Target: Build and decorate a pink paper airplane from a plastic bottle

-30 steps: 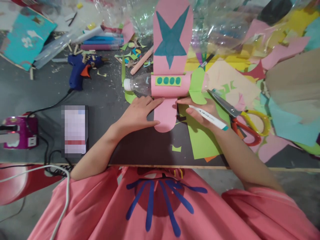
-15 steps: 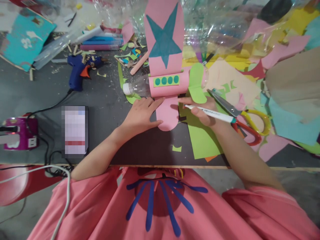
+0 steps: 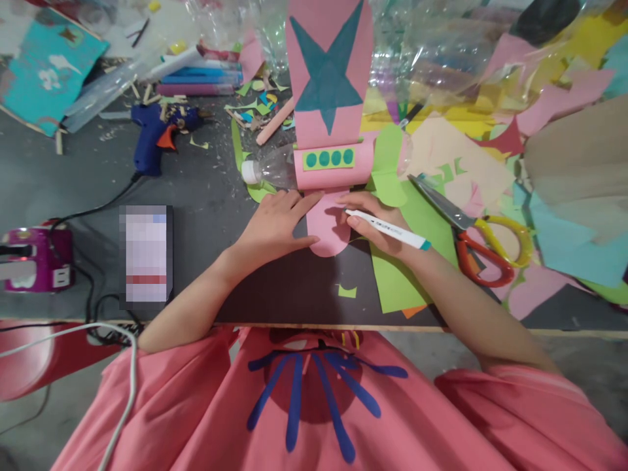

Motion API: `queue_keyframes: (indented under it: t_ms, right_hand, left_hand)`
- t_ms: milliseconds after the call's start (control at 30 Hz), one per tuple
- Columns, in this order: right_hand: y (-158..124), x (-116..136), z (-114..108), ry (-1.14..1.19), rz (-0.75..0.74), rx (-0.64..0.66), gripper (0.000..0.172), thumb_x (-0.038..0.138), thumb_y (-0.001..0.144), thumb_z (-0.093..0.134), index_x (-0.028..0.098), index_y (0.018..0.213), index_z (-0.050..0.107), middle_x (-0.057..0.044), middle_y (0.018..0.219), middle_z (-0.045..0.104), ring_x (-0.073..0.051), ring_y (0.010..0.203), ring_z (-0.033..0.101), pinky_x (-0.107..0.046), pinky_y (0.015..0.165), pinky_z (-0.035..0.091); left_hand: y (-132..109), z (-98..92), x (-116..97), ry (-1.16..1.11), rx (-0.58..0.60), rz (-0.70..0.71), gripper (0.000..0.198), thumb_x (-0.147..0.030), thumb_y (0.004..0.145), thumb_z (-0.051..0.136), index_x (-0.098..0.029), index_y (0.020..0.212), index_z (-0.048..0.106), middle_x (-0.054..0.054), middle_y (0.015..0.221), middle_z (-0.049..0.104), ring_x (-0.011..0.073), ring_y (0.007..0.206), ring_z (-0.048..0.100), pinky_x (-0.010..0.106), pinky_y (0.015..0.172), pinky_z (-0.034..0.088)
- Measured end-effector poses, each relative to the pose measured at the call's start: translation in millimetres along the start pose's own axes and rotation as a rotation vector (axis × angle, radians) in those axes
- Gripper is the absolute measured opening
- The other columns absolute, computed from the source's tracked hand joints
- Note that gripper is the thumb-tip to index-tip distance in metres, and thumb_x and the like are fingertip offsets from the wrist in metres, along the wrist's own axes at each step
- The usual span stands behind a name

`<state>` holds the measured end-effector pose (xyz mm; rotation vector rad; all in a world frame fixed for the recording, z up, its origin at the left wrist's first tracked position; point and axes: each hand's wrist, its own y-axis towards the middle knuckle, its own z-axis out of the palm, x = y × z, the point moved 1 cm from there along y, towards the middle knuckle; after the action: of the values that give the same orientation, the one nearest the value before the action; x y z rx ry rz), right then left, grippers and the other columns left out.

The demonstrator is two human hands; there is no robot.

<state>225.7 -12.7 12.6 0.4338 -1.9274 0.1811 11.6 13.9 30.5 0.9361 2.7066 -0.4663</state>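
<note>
A plastic bottle (image 3: 279,169) with a white cap lies sideways, wrapped in pink paper (image 3: 363,162) that carries a strip of green dots. Above it stands a pink paper wing (image 3: 304,124) with a dark teal star (image 3: 328,82); a rounded pink paper flap (image 3: 328,239) extends below. My left hand (image 3: 275,226) lies with fingers spread, its fingertips on the flap's left side. A white marker (image 3: 390,229) with a teal end is held in my right hand (image 3: 380,219), its tip over the flap's right part. A light green paper shape (image 3: 390,167) sits at the bottle's right end.
Scissors (image 3: 471,235) with red and yellow handles lie right, beside green paper (image 3: 407,278) and many scraps. On the left are a blue glue gun (image 3: 150,137), a phone (image 3: 146,255) and a purple box (image 3: 39,258) with cables. Clear plastic bottles crowd the back.
My right hand has moved left with the marker, bringing its tip over the pink flap. The star wing tips slightly toward me. My left hand stays on the flap.
</note>
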Motion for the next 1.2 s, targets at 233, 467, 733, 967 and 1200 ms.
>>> queue_keyframes:
  t_ms: [233, 467, 733, 967, 1200]
  right_hand:
    - [-0.1, -7.4, -2.2, 0.249, 0.010, -0.121, 0.037, 0.060, 0.082, 0.054, 0.024, 0.081, 0.044, 0.004, 0.069, 0.050, -0.010, 0.057, 0.044, -0.025, 0.052, 0.035]
    - [8.5, 12.2, 4.4, 0.107, 0.075, -0.151, 0.020, 0.036, 0.081, 0.062, 0.021, 0.073, 0.052, 0.004, 0.061, 0.050, -0.009, 0.053, 0.043, -0.025, 0.051, 0.034]
    - [27.8, 12.5, 19.4, 0.152, 0.064, 0.031, 0.011, 0.028, 0.082, 0.057, 0.019, 0.075, 0.056, 0.000, 0.072, 0.061, -0.012, 0.067, 0.056, -0.026, 0.063, 0.043]
    - [24.5, 9.2, 17.2, 0.161, 0.077, 0.027, 0.012, 0.029, 0.079, 0.065, 0.019, 0.084, 0.060, 0.000, 0.080, 0.064, -0.012, 0.070, 0.057, -0.026, 0.064, 0.044]
    - [24.8, 7.8, 19.0, 0.201, 0.126, -0.026, 0.017, 0.032, 0.077, 0.070, 0.018, 0.083, 0.064, -0.001, 0.081, 0.068, -0.013, 0.071, 0.062, -0.027, 0.064, 0.048]
  left_hand:
    - [0.2, -2.0, 0.2, 0.011, 0.013, -0.011, 0.069, -0.046, 0.082, 0.062, -0.021, 0.142, 0.039, 0.011, 0.117, 0.056, 0.0296, 0.107, 0.051, 0.038, 0.089, 0.037]
    - [0.3, -2.2, -0.7, 0.011, 0.011, -0.032, 0.069, -0.048, 0.081, 0.061, -0.023, 0.142, 0.039, 0.011, 0.117, 0.055, 0.0306, 0.107, 0.051, 0.039, 0.088, 0.036]
    - [-0.8, -2.7, -1.4, 0.010, 0.000, -0.067, 0.070, -0.049, 0.079, 0.064, -0.025, 0.141, 0.041, 0.011, 0.114, 0.056, 0.0321, 0.105, 0.053, 0.040, 0.087, 0.036]
    - [0.1, -3.9, 2.3, 0.010, 0.010, -0.040, 0.072, -0.054, 0.080, 0.062, -0.024, 0.142, 0.040, 0.012, 0.117, 0.057, 0.0320, 0.106, 0.053, 0.040, 0.087, 0.037]
    - [0.6, -5.7, 5.2, 0.001, 0.013, -0.009, 0.074, -0.054, 0.079, 0.062, -0.020, 0.142, 0.040, 0.011, 0.115, 0.060, 0.0299, 0.105, 0.055, 0.038, 0.089, 0.038]
